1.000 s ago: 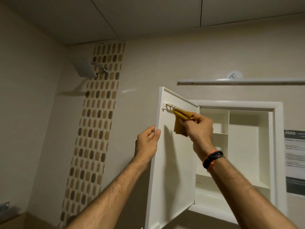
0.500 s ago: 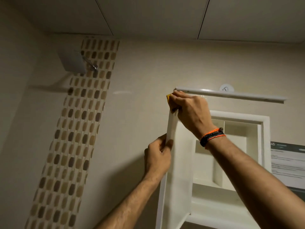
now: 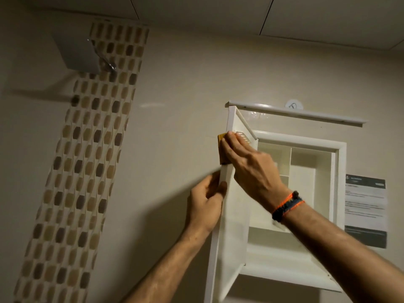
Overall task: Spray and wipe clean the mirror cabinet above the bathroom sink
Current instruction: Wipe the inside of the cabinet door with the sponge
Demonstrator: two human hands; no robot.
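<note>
Cabinet door, light and free-swinging, needs steadying: left hand grips its outer edge while right hand presses the soft yellow cloth there.

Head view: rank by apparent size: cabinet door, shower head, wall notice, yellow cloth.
1. cabinet door, though it is nearest the camera and seen almost edge-on.
2-3. shower head and wall notice: look alike, not ranked.
4. yellow cloth, mostly hidden under the right hand.

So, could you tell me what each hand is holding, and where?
The left hand grips the open cabinet door by its outer edge, at mid-height. The right hand presses a yellow cloth around that edge, higher up.
</note>
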